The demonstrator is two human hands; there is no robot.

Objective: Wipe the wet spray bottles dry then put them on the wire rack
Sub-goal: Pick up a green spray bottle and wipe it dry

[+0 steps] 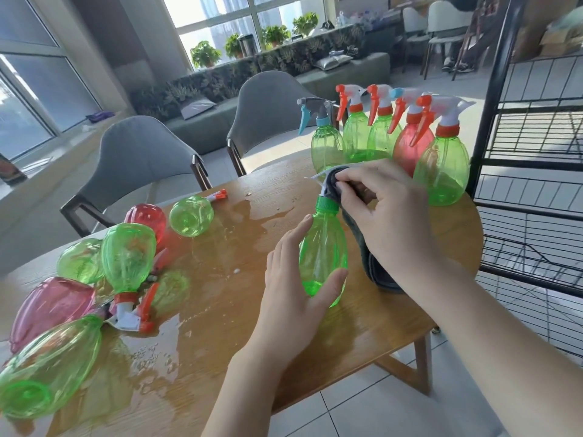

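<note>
A green spray bottle (pixel 321 247) stands upright near the middle of the wooden table (pixel 220 310). My left hand (pixel 293 288) holds its body, thumb in front and fingers behind. My right hand (pixel 385 212) pinches a grey cloth (pixel 375 272) around the bottle's spray head, which is mostly hidden. Several upright bottles (pixel 444 171), green and one red, stand in a row at the table's far right. Several wet bottles (pixel 126 257), green and red, lie in a heap at the left. The black wire rack (pixel 533 171) stands right of the table.
Water is pooled on the table (pixel 262 212) between the heap and my hands, and at the front left. Two grey chairs (pixel 142 159) stand behind the table. A sofa and potted plants line the window beyond.
</note>
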